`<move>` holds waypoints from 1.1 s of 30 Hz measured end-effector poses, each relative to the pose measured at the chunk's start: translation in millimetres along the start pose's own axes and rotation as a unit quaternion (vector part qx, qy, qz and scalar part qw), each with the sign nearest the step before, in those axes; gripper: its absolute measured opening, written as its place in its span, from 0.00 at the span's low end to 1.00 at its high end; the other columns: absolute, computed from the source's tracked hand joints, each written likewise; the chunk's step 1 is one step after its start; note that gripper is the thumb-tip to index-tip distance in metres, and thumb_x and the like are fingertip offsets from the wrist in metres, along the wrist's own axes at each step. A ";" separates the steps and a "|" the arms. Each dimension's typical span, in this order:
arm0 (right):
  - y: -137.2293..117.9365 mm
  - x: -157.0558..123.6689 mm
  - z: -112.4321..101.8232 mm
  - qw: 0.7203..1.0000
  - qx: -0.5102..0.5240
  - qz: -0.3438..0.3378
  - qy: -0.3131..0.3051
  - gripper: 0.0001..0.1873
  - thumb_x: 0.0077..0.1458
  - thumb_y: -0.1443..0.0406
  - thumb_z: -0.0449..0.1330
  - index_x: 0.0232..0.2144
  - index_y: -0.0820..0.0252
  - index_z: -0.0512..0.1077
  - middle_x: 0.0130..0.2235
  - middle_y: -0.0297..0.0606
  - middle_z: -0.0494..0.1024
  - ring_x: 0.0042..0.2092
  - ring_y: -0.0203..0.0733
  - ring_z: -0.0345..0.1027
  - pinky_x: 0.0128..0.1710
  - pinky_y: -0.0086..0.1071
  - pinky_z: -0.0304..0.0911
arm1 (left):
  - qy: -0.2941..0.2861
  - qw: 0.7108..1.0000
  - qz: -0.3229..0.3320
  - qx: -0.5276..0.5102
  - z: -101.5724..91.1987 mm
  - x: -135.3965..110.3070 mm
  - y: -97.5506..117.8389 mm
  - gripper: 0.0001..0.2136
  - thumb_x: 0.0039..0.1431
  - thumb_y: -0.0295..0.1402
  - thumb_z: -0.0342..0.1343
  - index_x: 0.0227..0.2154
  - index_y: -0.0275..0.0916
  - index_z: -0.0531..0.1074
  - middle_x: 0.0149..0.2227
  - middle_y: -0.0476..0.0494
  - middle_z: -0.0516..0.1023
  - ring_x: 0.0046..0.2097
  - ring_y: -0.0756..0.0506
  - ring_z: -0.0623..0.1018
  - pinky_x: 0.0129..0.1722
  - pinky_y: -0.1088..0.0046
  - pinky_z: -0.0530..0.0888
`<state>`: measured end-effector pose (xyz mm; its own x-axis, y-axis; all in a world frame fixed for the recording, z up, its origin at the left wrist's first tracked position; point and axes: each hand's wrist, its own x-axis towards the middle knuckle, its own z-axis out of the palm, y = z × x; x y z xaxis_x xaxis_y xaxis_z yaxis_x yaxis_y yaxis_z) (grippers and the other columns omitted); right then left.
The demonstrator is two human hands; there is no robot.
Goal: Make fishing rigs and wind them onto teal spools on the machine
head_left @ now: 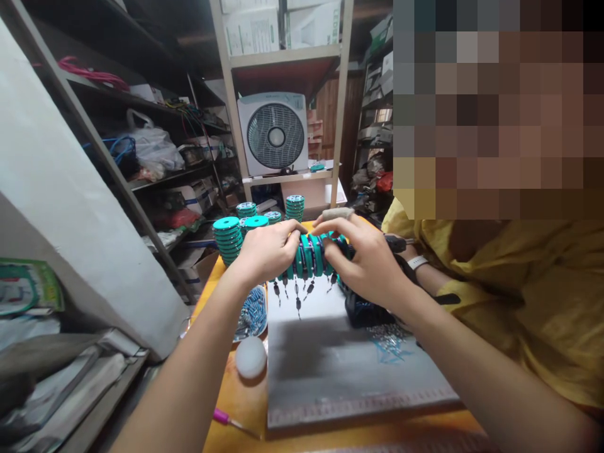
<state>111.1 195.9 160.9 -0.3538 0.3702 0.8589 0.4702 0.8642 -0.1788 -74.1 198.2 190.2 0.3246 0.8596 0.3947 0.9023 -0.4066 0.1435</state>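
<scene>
A box fan (276,135) stands on a pale storage rack (285,55), white cartons (252,31) on the shelf above it. At left, dark shelving (94,129) holds pink cord (92,74) and, one level down, a translucent plastic bag (155,149); at right, a co-worker in a yellow shirt (523,296) wears a white wristband (417,262).

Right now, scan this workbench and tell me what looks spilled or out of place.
The small metal pieces on the gray board look odd: they lie scattered loose, while the blue parts to the left sit in a dish. That may be deliberate. The held green discs show no obvious damage.
</scene>
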 end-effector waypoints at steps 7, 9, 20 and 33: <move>0.1 -3.4 -6.2 0.995 -0.077 -0.034 -0.059 0.14 0.56 0.75 0.51 0.41 0.64 0.72 0.47 0.51 0.74 0.51 0.52 0.67 0.50 0.47 0.65 | -0.001 1.000 0.000 -0.014 0.4 0.0 -0.1 0.18 0.67 0.40 0.38 0.48 0.47 0.72 0.50 0.47 0.79 0.49 0.38 0.78 0.45 0.61 0.70; 0.8 -4.2 -4.1 0.993 -0.091 -0.044 -0.067 0.14 0.56 0.75 0.51 0.41 0.64 0.72 0.46 0.51 0.74 0.50 0.53 0.66 0.49 0.48 0.65 | 0.001 1.000 0.001 -0.023 -0.1 -1.0 -0.1 0.18 0.67 0.40 0.38 0.50 0.47 0.70 0.49 0.47 0.80 0.47 0.37 0.78 0.45 0.61 0.70; 2.8 0.0 -4.0 0.992 -0.096 -0.038 -0.077 0.10 0.54 0.76 0.52 0.31 0.60 0.70 0.38 0.44 0.70 0.42 0.48 0.64 0.44 0.41 0.63 | 0.020 0.996 0.038 -0.076 -3.3 -6.0 -0.8 0.12 0.65 0.42 0.42 0.44 0.47 0.67 0.51 0.48 0.74 0.49 0.40 0.77 0.48 0.61 0.70; 2.6 6.0 -5.1 0.992 -0.067 0.004 -0.109 0.12 0.52 0.77 0.50 0.29 0.60 0.70 0.35 0.41 0.65 0.39 0.45 0.61 0.41 0.38 0.60 | 0.009 0.996 0.036 -0.077 -3.9 -6.1 -1.9 0.12 0.64 0.40 0.43 0.46 0.46 0.67 0.52 0.47 0.76 0.50 0.39 0.77 0.46 0.61 0.70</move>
<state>114.3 198.7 168.1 -0.5087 0.4545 0.7312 0.5716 0.8134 -0.1079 -78.9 192.5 191.1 0.3796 0.8217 0.4252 0.8221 -0.5103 0.2523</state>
